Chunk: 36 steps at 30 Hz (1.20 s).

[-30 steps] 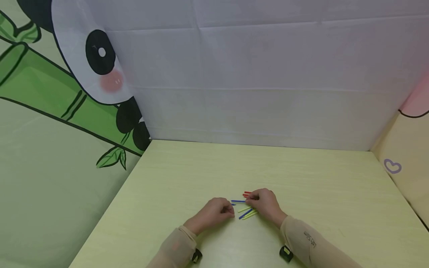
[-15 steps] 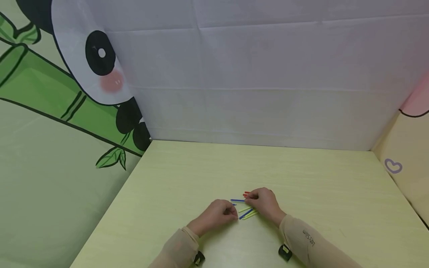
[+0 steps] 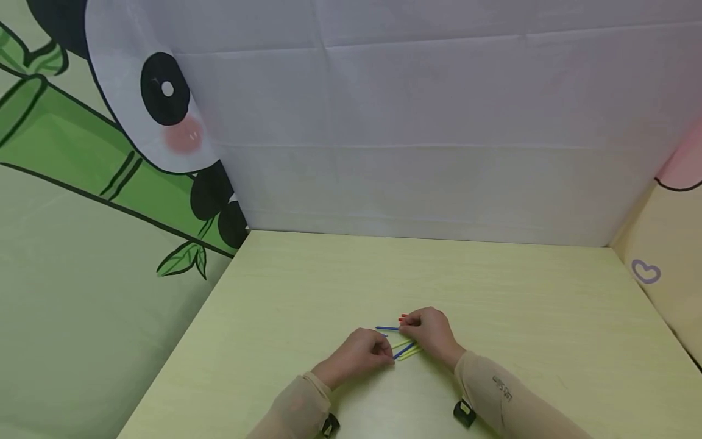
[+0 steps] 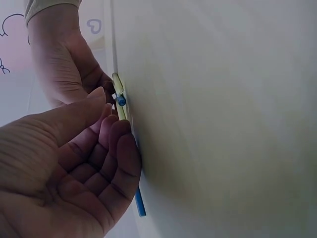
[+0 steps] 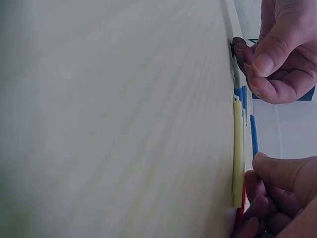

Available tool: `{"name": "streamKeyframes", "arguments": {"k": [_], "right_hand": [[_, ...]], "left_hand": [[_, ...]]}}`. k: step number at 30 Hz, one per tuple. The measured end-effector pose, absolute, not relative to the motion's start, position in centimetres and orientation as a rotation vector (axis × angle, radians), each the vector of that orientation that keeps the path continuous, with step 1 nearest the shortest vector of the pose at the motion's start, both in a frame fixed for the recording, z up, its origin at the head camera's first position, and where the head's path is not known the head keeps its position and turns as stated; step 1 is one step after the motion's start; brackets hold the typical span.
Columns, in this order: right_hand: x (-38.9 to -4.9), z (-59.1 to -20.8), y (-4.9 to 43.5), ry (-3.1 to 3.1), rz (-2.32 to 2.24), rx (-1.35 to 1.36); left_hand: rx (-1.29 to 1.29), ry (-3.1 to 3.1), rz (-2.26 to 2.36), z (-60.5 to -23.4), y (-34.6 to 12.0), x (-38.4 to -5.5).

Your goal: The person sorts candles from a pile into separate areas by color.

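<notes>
My right hand (image 3: 433, 332) pinches a thin blue stick (image 5: 254, 135) between thumb and fingers, its free end pointing left. My left hand (image 3: 359, 355) is low over the table, fingers loosely bent, by the near end of another blue stick (image 3: 404, 350) that lies across yellow sticks (image 3: 410, 354). In the left wrist view a gap shows between thumb and fingers, with that blue stick's tip (image 4: 121, 100) just beyond them. A further blue stick (image 4: 140, 202) pokes out below the left hand. Red sticks (image 3: 403, 317) are partly hidden behind the right hand.
The pale wooden table (image 3: 307, 274) extends around the hands. A white cloth wall (image 3: 384, 134) stands at its back edge, with a printed panel (image 3: 82, 305) to the left and another (image 3: 663, 244) to the right. Dark wrist cameras sit under both sleeves.
My left hand has moved right and slightly nearer to me, reaching the blue stick's near end. The right hand keeps its pinch on the other blue stick, shifting slightly left.
</notes>
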State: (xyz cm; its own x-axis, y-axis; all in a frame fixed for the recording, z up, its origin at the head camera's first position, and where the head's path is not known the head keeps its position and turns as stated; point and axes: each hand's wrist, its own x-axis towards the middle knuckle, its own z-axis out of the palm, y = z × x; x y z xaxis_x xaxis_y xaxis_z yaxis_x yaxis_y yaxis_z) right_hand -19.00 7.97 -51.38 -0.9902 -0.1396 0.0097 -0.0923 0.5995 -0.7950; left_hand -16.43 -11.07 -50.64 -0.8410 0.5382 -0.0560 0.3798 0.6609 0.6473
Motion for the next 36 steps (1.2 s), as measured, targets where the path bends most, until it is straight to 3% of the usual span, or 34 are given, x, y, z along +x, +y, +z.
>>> {"name": "streamKeyframes", "arguments": {"k": [36], "right_hand": [[-18.4,-50.9,6.1,2.768,-1.359,-0.271]], "left_hand": [[0.767,2.693,0.872,-50.2,-11.6,-16.0]]}}
